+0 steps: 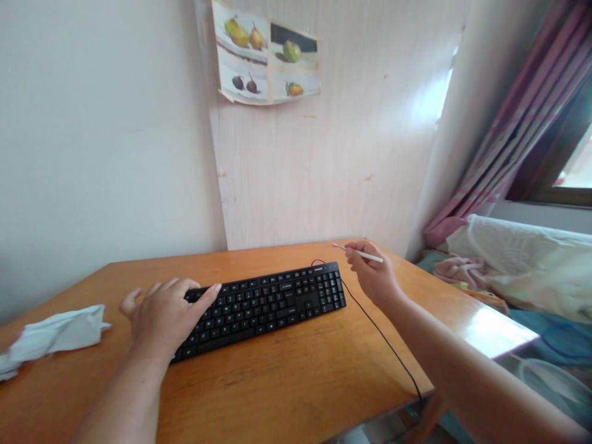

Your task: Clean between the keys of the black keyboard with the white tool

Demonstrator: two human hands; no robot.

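Note:
A black keyboard (272, 302) lies at a slant on the wooden table. My left hand (169, 308) covers its left end, with the thumb across the keys and the other fingers over the far edge; the little finger sticks out to the side. Beyond the keyboard's right end, my right hand (372, 271) is raised and closed in a pinch. Between its fingers is a small brush (372, 257) with a white handle, its thin pinkish tip pointing left. The brush tip is apart from the keys.
A crumpled white cloth or tissue (65, 333) lies left on the table (259, 394). The keyboard's black cable (383, 336) runs over the front right edge. Fruit pictures (268, 55) hang on the back panel. Fabrics (522, 259) are piled at right, beneath a pink curtain (504, 123).

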